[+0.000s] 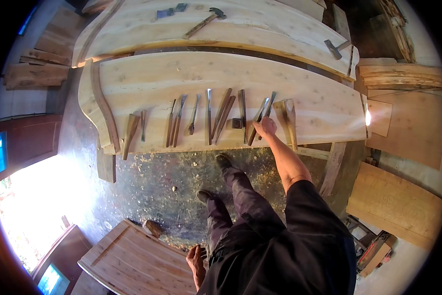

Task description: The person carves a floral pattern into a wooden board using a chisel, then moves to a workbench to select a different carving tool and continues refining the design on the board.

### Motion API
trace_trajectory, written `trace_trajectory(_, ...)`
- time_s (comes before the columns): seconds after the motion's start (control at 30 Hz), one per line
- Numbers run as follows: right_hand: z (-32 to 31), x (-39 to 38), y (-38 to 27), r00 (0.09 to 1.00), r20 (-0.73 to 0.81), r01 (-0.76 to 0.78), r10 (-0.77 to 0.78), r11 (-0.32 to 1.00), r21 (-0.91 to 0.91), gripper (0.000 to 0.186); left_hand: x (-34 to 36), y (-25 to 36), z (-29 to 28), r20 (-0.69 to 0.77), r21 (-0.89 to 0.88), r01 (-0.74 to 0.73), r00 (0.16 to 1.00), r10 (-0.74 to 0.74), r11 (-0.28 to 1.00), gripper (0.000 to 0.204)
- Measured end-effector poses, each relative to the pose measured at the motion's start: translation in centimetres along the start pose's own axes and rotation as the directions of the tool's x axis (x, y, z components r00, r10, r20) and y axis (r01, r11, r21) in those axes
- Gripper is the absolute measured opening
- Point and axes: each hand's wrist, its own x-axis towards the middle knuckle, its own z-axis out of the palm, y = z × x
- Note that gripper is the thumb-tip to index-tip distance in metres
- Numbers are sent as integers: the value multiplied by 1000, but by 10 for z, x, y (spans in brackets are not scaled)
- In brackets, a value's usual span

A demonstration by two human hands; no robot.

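My right hand [265, 128] reaches over the near edge of the long pale wooden slab. Its fingers are closed around a chisel [272, 101] with a bright metal blade; a second chisel [261, 110] lies right beside it, partly under the hand. To the right of the hand rests a wide wooden mallet [287, 120]. On the left side, a small dark block [237, 123] sits next to a long chisel [243, 110]. My left hand [196, 263] hangs low by my side, fingers loosely bent and nothing visible in them.
Several more chisels line the slab [157, 73], with another mallet [130, 135] at the left. Behind lies a second slab [260, 29] bearing a claw hammer [206, 22] and another hammer [335, 49]. Wood chips litter the floor [157, 196]. A wooden panel [137, 260] stands at lower left.
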Motion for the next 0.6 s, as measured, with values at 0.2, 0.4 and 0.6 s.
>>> trace_trajectory(0.2, -4, -63, 13, 967, -251, 140, -46, 918, 370, 20, 1, 4, 6, -16, -43, 12, 1000, -13, 999, 33)
trace_trajectory(0.4, -105, -175, -13, 910, -214, 320, -355, 930, -182, 17, 6, 2, 15, 46, -36, 14, 999, -12, 999, 40)
trace_trajectory(0.6, -92, -169, -3, 865, -66, 410, -497, 778, -475, 22, 4, -3, 16, 59, -54, -31, 998, 34, 998, 40)
